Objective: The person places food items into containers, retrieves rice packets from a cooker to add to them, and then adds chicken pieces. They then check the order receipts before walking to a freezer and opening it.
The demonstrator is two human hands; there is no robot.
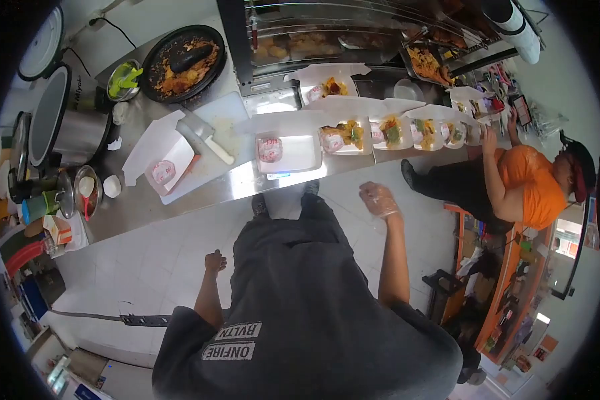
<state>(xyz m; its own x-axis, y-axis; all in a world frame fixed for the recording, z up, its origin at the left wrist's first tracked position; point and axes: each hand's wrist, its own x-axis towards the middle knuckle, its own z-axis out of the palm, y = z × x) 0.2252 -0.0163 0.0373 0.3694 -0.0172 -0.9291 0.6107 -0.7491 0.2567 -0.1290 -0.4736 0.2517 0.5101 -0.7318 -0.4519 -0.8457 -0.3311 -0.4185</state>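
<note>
I am standing at the counter (113, 213), both hands being apart from it. My left hand (215, 261) is hanging low at my side, fingers half curled; I cannot tell if it is holding something. My right hand (377, 198) is wearing a clear glove (385, 207) — probably to touch food cleanly — and its fingers are bending inward, so I cannot tell this one either. Before me, a box (305, 152) is lying open on the counter. Its packet (269, 150) is sitting to the left, perhaps leaving room beside it, as the next box (343, 109) is holding food (351, 135) there. The knife (219, 151) is resting on the board (228, 120), handle towards me — maybe for easy grasping.
</note>
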